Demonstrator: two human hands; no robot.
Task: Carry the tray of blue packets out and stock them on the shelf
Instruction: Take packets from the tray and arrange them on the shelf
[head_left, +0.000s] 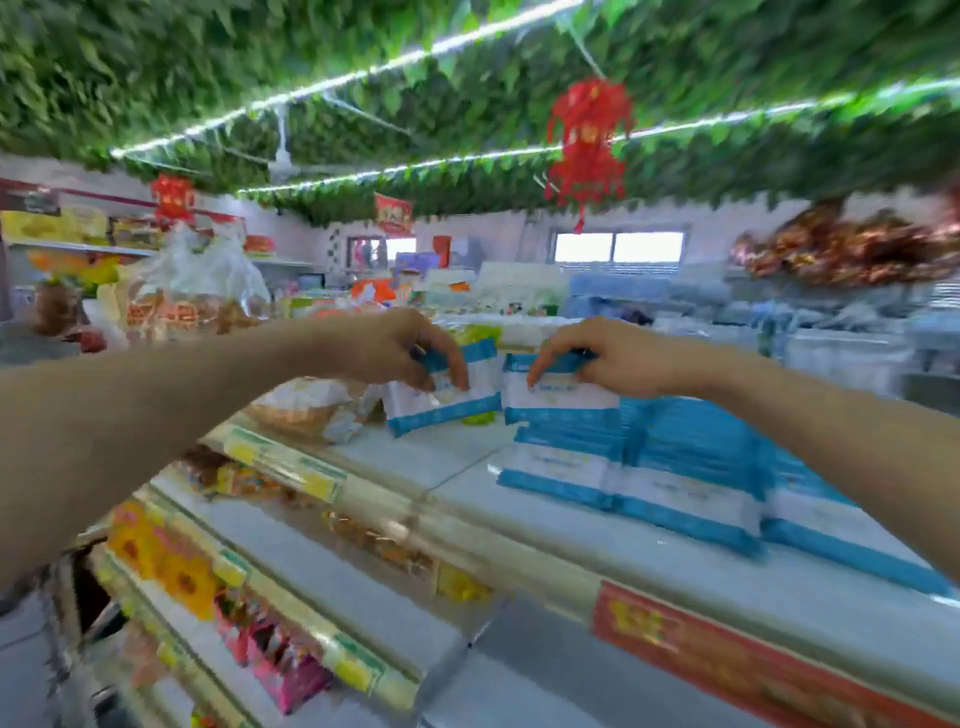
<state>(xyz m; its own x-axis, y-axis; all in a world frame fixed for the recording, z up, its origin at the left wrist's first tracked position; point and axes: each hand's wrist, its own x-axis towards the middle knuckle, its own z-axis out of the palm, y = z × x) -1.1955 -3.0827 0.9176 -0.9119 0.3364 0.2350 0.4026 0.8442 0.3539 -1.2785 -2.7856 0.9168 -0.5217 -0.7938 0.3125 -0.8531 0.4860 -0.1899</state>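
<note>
Blue-and-white, the left packet (441, 402) hangs pinched by its top edge in the left hand (410, 348). The right hand (582, 353) pinches the right packet (563, 397) likewise. Both are low over the shelf (410, 460), held upright probably to set them down beside the stack (680, 462) already lying there. No tray shows.

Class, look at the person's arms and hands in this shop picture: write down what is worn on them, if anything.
The left hand and right hand are bare, no gloves. Left forearm and right forearm are bare too; no sleeve shows up to the frame's edges. No watch, bracelet or ring shows, though blur could hide a thin one.
</note>
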